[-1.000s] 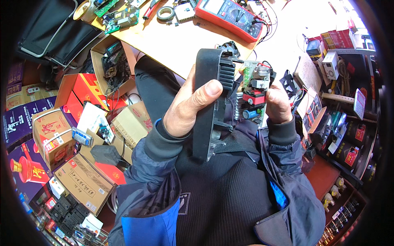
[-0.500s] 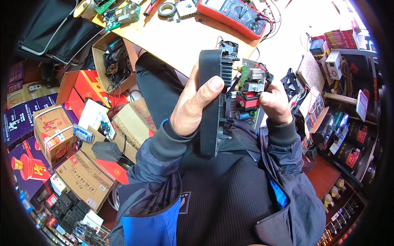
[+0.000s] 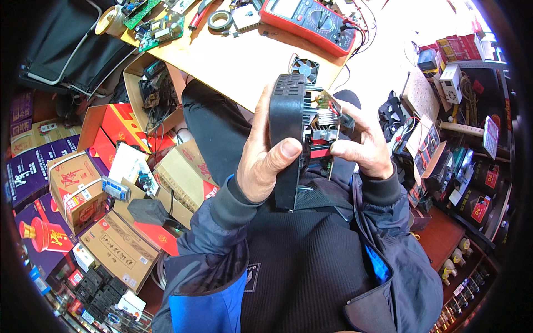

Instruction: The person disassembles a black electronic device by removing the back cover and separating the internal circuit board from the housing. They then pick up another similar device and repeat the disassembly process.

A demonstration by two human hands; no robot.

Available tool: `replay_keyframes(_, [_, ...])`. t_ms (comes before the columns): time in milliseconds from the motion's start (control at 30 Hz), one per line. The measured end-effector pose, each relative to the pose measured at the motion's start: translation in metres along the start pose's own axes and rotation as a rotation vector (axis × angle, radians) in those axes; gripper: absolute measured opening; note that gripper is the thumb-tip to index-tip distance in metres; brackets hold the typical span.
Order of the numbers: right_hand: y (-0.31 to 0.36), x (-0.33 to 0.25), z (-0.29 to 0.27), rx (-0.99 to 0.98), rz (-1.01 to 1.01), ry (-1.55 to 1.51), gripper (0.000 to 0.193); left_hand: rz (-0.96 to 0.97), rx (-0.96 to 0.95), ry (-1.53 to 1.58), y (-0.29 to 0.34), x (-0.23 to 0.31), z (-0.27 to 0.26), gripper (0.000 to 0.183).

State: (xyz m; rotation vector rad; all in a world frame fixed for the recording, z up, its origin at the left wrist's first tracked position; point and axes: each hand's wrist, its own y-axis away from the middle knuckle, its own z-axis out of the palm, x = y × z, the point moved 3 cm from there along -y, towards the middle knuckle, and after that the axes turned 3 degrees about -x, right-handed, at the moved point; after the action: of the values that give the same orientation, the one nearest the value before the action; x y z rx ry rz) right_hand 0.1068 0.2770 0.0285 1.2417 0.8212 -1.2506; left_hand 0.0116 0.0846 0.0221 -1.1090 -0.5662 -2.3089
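Cardboard boxes (image 3: 78,186) crowd the left; far surface (image 3: 216,64) carries a red multimeter (image 3: 311,25). Black casing (image 3: 286,147) mid-scene, held upright — left grip (image 3: 261,161) clasped on it. Right grip (image 3: 367,147) pinches a circuit board (image 3: 323,135) — just right of casing.

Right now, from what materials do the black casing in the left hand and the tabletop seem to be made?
Black casing: probably moulded plastic with a matte finish; its rounded edges and slotted end suggest this. Tabletop: perhaps wood or wood-look board, judging by the yellowish tone; glare leaves its finish uncertain.
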Motion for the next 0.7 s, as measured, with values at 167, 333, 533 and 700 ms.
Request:
replay_keyframes(167, [0.003, -0.001, 0.000, 0.003, 0.002, 0.035, 0.083, -0.003, 0.057, -0.029, 0.007, 0.005, -0.010, 0.118])
replay_keyframes(333, [0.005, -0.003, -0.003, 0.014, -0.003, 0.033, 0.085, 0.024, 0.086, 0.021, 0.005, 0.016, -0.026, 0.112])
replay_keyframes(533, [0.005, -0.005, -0.007, 0.010, 0.005, 0.025, 0.088, 0.108, 0.151, 0.088, -0.003, 0.019, -0.032, 0.094])
replay_keyframes(700, [0.010, -0.015, -0.020, -0.033, -0.017, -0.056, 0.089, 0.096, 0.205, 0.194, -0.015, 0.012, -0.042, 0.078])
